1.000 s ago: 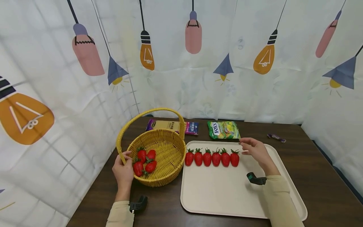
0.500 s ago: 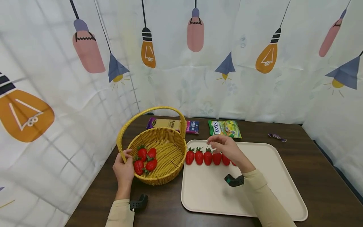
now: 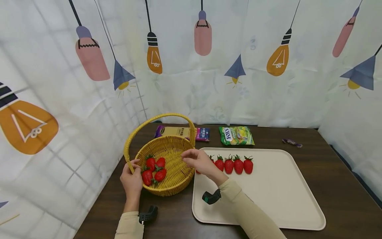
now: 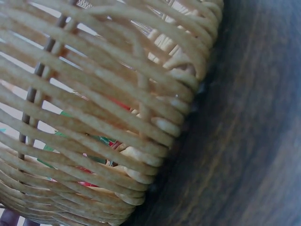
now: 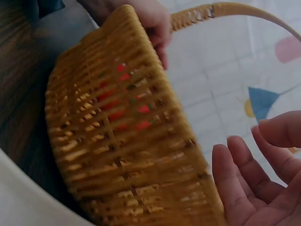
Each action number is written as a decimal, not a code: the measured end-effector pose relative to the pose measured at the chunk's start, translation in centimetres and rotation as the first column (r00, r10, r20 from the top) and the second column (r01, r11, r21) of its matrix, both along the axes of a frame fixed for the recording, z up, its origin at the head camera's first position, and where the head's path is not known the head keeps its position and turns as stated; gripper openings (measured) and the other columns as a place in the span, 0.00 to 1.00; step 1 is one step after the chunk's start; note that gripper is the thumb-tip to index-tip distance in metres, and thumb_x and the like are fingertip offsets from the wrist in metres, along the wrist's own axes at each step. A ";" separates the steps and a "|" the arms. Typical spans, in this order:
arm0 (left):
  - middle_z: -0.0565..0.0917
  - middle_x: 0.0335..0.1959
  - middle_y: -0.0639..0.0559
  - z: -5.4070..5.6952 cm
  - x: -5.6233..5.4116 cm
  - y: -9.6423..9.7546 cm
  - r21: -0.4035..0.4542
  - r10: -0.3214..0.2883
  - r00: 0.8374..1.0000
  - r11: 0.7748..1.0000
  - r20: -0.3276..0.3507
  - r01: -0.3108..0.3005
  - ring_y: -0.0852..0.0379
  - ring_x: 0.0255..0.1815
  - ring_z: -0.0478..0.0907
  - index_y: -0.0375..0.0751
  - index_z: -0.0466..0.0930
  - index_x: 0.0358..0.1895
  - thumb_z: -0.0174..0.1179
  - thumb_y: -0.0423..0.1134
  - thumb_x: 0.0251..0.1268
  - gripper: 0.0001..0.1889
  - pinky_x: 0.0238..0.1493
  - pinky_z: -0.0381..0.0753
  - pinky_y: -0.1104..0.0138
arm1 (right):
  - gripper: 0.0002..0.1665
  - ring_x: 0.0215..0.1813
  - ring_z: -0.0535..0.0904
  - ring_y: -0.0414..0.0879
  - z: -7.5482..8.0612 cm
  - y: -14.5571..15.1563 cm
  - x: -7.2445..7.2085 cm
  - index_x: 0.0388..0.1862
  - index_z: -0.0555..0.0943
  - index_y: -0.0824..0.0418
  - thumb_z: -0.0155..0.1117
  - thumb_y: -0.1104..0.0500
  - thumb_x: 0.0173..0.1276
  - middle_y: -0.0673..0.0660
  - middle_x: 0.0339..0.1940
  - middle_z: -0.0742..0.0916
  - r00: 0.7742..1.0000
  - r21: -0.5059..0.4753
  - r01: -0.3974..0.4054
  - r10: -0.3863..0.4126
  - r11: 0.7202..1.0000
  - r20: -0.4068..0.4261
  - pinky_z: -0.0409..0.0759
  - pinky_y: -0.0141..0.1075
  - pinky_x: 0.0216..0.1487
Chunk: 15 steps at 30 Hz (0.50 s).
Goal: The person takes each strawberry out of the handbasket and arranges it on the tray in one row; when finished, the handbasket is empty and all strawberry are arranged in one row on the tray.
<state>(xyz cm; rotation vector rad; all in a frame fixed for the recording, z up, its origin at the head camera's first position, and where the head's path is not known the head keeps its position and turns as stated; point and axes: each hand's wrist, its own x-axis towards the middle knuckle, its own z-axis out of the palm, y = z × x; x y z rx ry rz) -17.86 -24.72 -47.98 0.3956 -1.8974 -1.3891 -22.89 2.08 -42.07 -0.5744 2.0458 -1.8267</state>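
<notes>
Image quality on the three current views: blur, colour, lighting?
Head: bright, strawberries in the basket easily told apart; left wrist: table grain blurred, basket washed out to pale tan; right wrist: dimmer, basket weave soft, strawberries only red patches through it.

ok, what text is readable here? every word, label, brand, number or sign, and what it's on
"FOXS": green bag, letters running sideways; small marks unreadable.
Gold-and-purple packet: Chinese characters, too small to read surely.
Pink-and-blue wrapping to its right: likewise too small.
Small purple wrapper: any print too small.
Both wrist views: no legible text.
</notes>
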 end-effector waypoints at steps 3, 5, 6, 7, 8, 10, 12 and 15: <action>0.86 0.46 0.44 -0.1 0.0 0.0 0.003 -0.002 1.000 1.000 -0.006 0.002 0.54 0.46 0.77 0.27 0.76 0.34 0.51 0.23 0.62 0.04 0.29 0.66 0.74 | 0.15 0.56 0.78 0.61 -0.2 -1.6 0.1 0.54 0.80 0.67 0.59 0.61 0.71 0.60 0.51 0.84 1.000 0.002 -0.017 0.017 1.000 0.003 0.81 0.44 0.51; 0.86 0.46 0.45 -0.1 0.0 -0.1 0.004 0.000 1.000 1.000 -0.006 0.000 0.54 0.44 0.77 0.28 0.76 0.35 0.52 0.24 0.62 0.04 0.28 0.66 0.74 | 0.15 0.56 0.79 0.61 -0.3 -2.5 0.0 0.53 0.80 0.66 0.59 0.61 0.71 0.58 0.50 0.85 1.000 0.011 -0.022 0.022 1.000 -0.001 0.81 0.45 0.51; 0.86 0.46 0.45 -0.1 0.0 -0.1 0.004 0.001 1.000 1.000 -0.007 -0.001 0.54 0.44 0.77 0.28 0.76 0.34 0.52 0.24 0.62 0.03 0.29 0.66 0.74 | 0.14 0.55 0.79 0.61 -0.4 -2.9 -0.1 0.53 0.81 0.65 0.60 0.61 0.71 0.57 0.49 0.85 1.000 0.022 -0.020 0.020 1.000 -0.005 0.81 0.45 0.51; 0.86 0.46 0.45 -0.1 0.0 -0.1 0.002 0.002 1.000 1.000 -0.004 -0.002 0.56 0.42 0.77 0.28 0.76 0.34 0.52 0.24 0.62 0.03 0.28 0.66 0.73 | 0.14 0.53 0.80 0.59 -0.5 -3.3 -0.1 0.52 0.81 0.64 0.60 0.61 0.71 0.56 0.48 0.85 1.000 0.036 -0.017 0.017 0.999 -0.010 0.81 0.45 0.50; 0.86 0.46 0.45 -0.1 0.0 0.0 0.000 0.003 1.000 1.000 -0.001 -0.003 0.58 0.41 0.77 0.29 0.76 0.34 0.52 0.24 0.62 0.03 0.27 0.65 0.74 | 0.13 0.51 0.81 0.57 -0.7 -3.6 -0.2 0.52 0.82 0.63 0.61 0.60 0.70 0.54 0.46 0.86 1.000 0.053 -0.012 0.013 0.999 -0.013 0.81 0.44 0.49; 0.86 0.46 0.45 -0.2 0.0 0.0 -0.002 0.004 1.000 1.000 0.002 -0.004 0.62 0.39 0.76 0.30 0.76 0.34 0.52 0.24 0.62 0.03 0.27 0.65 0.74 | 0.14 0.46 0.82 0.52 -1.0 -4.3 -0.3 0.51 0.82 0.62 0.62 0.60 0.70 0.51 0.44 0.86 1.000 0.085 -0.015 0.017 0.996 -0.022 0.82 0.43 0.48; 0.86 0.46 0.44 -0.1 0.0 0.0 -0.003 0.003 1.000 1.000 0.002 -0.003 0.66 0.38 0.75 0.30 0.76 0.34 0.52 0.24 0.62 0.03 0.27 0.65 0.74 | 0.13 0.42 0.82 0.47 -1.1 -4.9 -0.4 0.51 0.82 0.62 0.62 0.60 0.69 0.50 0.42 0.85 0.999 0.112 -0.025 0.028 0.993 -0.031 0.82 0.43 0.47; 0.86 0.46 0.45 -0.2 0.0 -0.1 -0.002 0.004 1.000 1.000 0.005 -0.004 0.67 0.38 0.75 0.31 0.76 0.34 0.52 0.24 0.62 0.03 0.27 0.65 0.74 | 0.13 0.39 0.81 0.43 -1.4 -5.8 -0.5 0.50 0.83 0.62 0.62 0.59 0.69 0.50 0.41 0.85 0.997 0.144 -0.042 0.051 0.989 -0.059 0.82 0.40 0.44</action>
